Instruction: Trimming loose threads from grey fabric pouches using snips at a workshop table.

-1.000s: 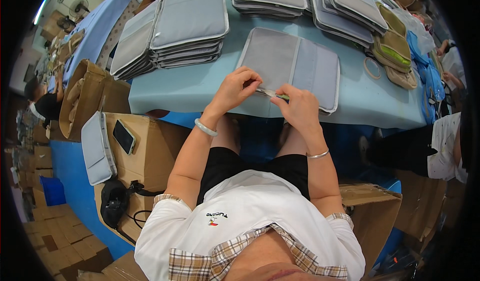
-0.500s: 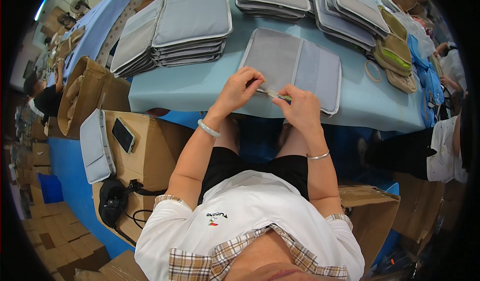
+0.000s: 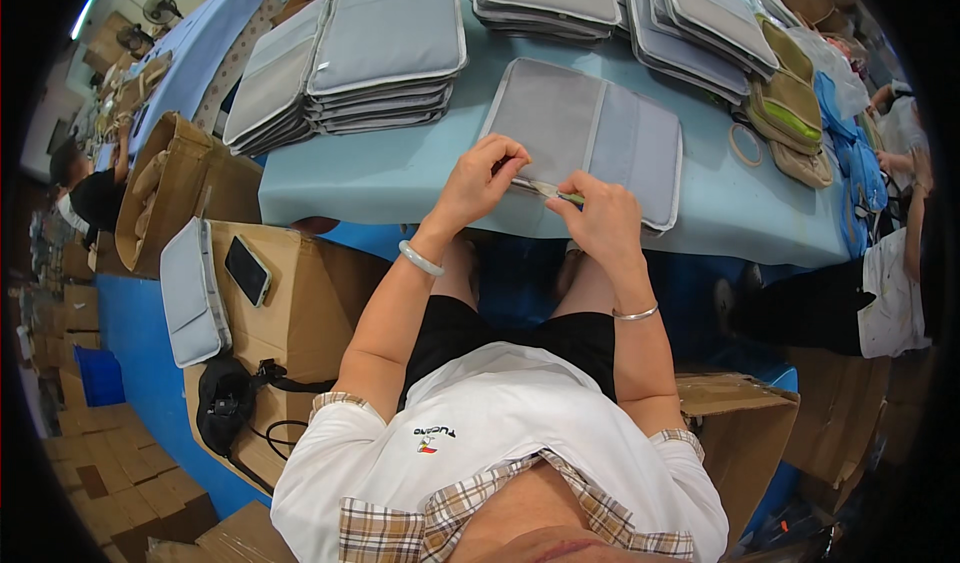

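Observation:
A flat grey laptop sleeve [image 3: 545, 113] with pale piping and a blue-grey panel lies on the table in front of me. My right hand [image 3: 605, 218] is closed round small thread snips [image 3: 543, 189] with a green handle, whose metal blades point left along the sleeve's near edge. My left hand [image 3: 478, 185] pinches thumb and fingers together at that near edge, just left of the blades. What the pinch holds is too small to make out.
Stacks of grey sleeves [image 3: 385, 38] stand on the blue-covered table [image 3: 330, 178]. Olive pouches [image 3: 785, 113] and a tape ring [image 3: 745, 144] lie at right. Left of me, a carton [image 3: 300, 293] bears a phone [image 3: 247, 271] and a black pouch [image 3: 222, 403]. Another person [image 3: 890, 293] is at right.
My hands stay almost in place at the sleeve's near edge. A small white tag now shows on the left stack's top sleeve. The person at right has shifted an arm.

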### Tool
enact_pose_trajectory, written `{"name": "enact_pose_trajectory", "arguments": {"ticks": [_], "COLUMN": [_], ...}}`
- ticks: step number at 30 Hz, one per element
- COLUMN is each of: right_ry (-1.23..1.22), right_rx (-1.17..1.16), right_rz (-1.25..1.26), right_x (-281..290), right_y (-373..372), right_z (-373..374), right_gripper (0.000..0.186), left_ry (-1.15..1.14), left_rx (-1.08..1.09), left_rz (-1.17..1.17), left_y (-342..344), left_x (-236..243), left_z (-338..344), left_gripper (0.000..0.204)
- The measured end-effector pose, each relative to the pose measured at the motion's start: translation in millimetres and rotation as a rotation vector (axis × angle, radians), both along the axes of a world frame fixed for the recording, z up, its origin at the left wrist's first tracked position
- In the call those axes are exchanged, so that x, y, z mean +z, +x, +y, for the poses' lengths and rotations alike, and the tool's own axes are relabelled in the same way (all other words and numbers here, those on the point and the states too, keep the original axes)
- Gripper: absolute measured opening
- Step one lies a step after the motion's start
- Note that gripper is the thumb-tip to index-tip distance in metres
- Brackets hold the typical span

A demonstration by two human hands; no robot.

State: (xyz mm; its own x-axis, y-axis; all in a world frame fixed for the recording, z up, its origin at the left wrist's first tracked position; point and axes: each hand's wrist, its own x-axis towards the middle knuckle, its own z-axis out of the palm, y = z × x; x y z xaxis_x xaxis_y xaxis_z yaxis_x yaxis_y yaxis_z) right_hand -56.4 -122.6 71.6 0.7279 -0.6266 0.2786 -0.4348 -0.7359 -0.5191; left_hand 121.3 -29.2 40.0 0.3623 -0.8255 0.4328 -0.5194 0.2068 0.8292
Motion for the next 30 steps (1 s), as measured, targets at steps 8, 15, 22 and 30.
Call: {"name": "enact_pose_trajectory", "arguments": {"ticks": [8, 15, 22, 30], "right_ry": [-0.002, 0.177, 0.273, -0.067], "right_rx": [-0.006, 0.035, -0.148, -0.192], "right_rz": [0.011, -0.138, -0.116, -0.173], "right_x": [-0.6, -6.0, 2.0, -30.6], "right_y": [0.8, -14.7, -54.4, -58.4], "right_z": [-0.3, -5.0, -6.8, -4.1], "right_gripper": [0.023, 0.026, 0.037, 0.031], "left_ry": [-0.007, -0.046, 0.342, 0.273], "left_rx": [0.008, -0.004, -0.291, 0.134], "left_rz": [0.000, 0.048, 0.330, 0.532], "left_y": [-0.6, -0.6, -22.3, -70.3], "left_x": [0.0, 0.1, -7.0, -38.4], "left_z": [-0.4, 5.5, 40.8, 21.2], "left_gripper": [0.005, 0.004, 0.016, 0.026]}}
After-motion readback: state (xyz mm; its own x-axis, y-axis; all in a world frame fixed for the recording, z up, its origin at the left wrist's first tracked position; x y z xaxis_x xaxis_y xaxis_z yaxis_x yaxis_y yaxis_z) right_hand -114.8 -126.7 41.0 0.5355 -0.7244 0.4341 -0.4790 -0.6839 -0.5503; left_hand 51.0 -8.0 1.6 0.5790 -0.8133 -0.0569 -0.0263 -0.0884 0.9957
